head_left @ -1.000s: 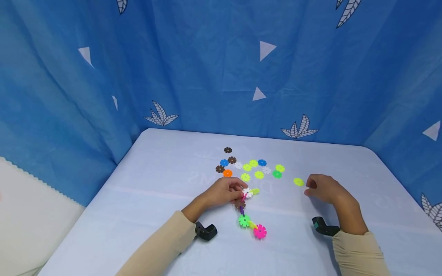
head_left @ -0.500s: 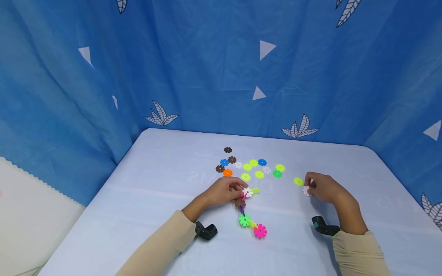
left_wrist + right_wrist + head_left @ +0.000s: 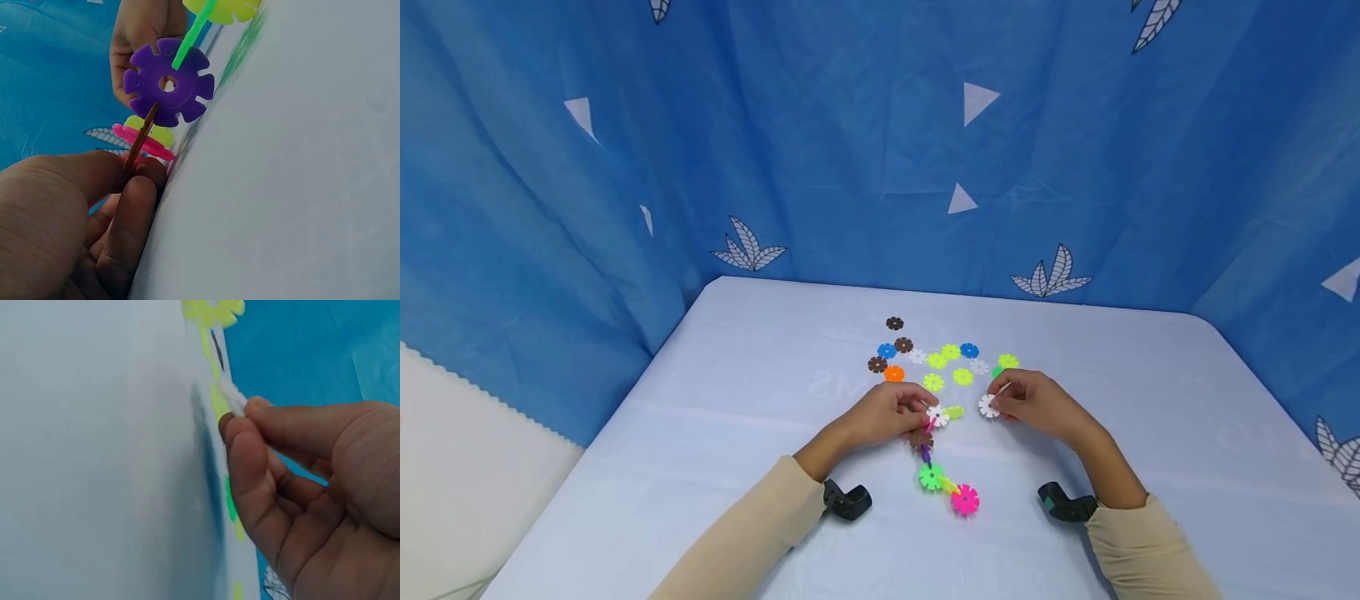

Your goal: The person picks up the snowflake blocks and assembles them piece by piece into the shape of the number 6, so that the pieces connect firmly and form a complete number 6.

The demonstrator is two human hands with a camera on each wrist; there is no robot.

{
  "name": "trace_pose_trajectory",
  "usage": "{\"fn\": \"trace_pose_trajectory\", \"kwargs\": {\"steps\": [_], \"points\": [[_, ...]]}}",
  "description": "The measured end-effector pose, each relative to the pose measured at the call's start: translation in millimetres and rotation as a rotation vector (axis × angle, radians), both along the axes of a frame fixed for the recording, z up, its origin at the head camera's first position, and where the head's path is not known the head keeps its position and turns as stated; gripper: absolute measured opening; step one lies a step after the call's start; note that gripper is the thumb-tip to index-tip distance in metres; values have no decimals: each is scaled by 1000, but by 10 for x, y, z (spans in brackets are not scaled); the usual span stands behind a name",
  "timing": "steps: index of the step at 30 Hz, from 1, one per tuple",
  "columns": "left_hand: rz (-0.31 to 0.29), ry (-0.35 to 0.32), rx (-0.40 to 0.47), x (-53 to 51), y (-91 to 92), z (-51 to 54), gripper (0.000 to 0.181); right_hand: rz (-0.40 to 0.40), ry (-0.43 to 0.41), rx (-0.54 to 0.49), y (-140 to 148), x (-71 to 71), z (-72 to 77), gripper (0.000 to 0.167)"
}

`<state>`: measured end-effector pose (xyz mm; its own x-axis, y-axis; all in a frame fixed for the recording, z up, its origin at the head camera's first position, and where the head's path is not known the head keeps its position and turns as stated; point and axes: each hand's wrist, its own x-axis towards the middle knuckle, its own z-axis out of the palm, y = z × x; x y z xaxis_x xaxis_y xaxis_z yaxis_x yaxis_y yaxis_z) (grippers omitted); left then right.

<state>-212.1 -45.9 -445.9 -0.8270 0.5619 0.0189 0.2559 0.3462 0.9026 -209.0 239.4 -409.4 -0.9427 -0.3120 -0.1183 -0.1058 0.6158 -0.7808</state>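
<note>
My left hand (image 3: 887, 414) pinches a chain of joined notched discs near its upper end. Along the chain are a yellow disc (image 3: 954, 412), a white disc (image 3: 937, 416), a pink one, a brown one (image 3: 921, 441), a purple disc (image 3: 159, 84), a green disc (image 3: 931, 476), another yellow one and a pink disc (image 3: 965, 500) at the lower end. Between thumb and fingertips, my right hand (image 3: 1037, 404) holds a loose white disc (image 3: 988, 406), just right of the chain's yellow disc. In the right wrist view this white disc (image 3: 232, 397) appears edge-on.
Loose discs lie beyond the hands on the white table (image 3: 775, 358): brown (image 3: 895, 323), blue (image 3: 969, 351), orange (image 3: 894, 374), white (image 3: 917, 357), green and several yellow ones (image 3: 933, 382). A blue curtain (image 3: 850, 150) hangs behind the table.
My right hand has picked up the white disc at the right and carried it leftward, close to the chain. My left hand has stayed in place, holding the chain.
</note>
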Motion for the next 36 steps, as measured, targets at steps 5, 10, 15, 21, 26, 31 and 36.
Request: {"fn": "trace_pose_trajectory", "kwargs": {"steps": [5,10,15,21,26,31,36], "points": [[-6,5,1,-7,3,12,21,10,-61,-121,-132,-1,-76,16],[-4,12,5,-5,12,19,20,6,-99,-179,-192,11,-102,18],[1,-4,21,2,13,21,20,-35,-136,-196,-218,21,-117,17],[-6,17,12,-10,7,0,21,-53,-135,-217,-243,26,-133,13],[-6,17,20,-5,3,1,20,-64,-126,-229,-300,45,-124,12],[-5,1,28,-6,3,-7,20,-95,-146,-243,-337,54,-122,10],[-5,-2,35,-16,4,-4,20,-100,-155,-220,-333,48,-113,9]]}}
